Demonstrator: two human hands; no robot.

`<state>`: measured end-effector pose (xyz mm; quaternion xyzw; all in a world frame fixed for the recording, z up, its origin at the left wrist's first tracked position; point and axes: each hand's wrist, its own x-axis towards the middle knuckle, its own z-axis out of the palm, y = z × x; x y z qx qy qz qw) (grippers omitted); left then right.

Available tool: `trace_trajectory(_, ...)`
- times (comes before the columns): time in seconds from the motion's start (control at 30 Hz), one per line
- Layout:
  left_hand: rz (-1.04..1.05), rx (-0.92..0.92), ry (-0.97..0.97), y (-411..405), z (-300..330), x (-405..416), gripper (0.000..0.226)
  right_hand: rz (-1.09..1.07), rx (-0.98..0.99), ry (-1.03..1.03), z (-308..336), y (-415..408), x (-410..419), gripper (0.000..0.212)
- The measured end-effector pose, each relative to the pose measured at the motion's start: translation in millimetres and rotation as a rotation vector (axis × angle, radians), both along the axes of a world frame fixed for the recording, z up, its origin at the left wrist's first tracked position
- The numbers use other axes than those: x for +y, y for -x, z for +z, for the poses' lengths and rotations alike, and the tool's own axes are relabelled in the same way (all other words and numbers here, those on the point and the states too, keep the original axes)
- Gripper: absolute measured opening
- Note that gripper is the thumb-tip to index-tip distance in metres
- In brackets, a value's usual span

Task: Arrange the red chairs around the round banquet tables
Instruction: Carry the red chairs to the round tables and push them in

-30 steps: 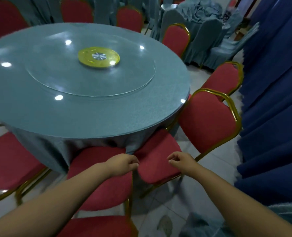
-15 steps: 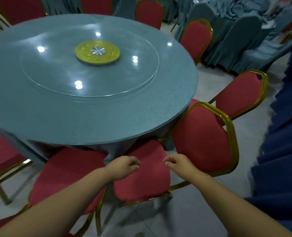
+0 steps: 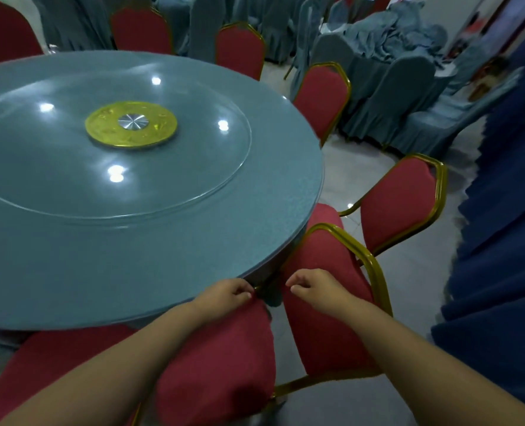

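Observation:
A round table [image 3: 71,272] in a teal cloth carries a glass turntable [image 3: 193,167] with a gold centre disc [image 3: 130,124]. Red chairs with gold frames ring it. The nearest one has its seat [image 3: 224,364] at the table's rim and its back [image 3: 325,333] to the right. My left hand [image 3: 224,298] hovers over that seat by the table edge, fingers loosely curled, holding nothing. My right hand [image 3: 316,290] hangs in front of the chair's back, also loosely curled and holding nothing. A second chair [image 3: 402,204] stands just beyond, and another seat [image 3: 55,364] lies at lower left.
More red chairs [image 3: 322,96] [image 3: 239,47] [image 3: 138,29] stand along the far rim. Teal-covered chairs [image 3: 393,96] and another draped table crowd the back right. Dark blue drapery [image 3: 500,241] walls the right side. Grey tiled floor [image 3: 408,287] runs between it and the chairs.
The view has shifted left and closer to the table, so the nearest chair now sits under my hands. Both hands keep the same loose curl.

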<state>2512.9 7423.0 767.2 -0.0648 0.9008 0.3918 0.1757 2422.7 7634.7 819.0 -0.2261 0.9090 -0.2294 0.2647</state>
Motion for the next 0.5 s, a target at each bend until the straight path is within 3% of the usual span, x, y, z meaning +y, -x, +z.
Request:
trace_trajectory(0.23,0.001,0.012,-0.042,71.0,5.4,26.9,0.024,0.045,0.095,-0.048,28.5,75.2,22.2,0.016)
trace_trajectory(0.5,0.065,0.010,-0.028,129.6,-1.3,80.7,0.025,0.283,0.144,-0.140,18.4,152.9,40.5,0.021)
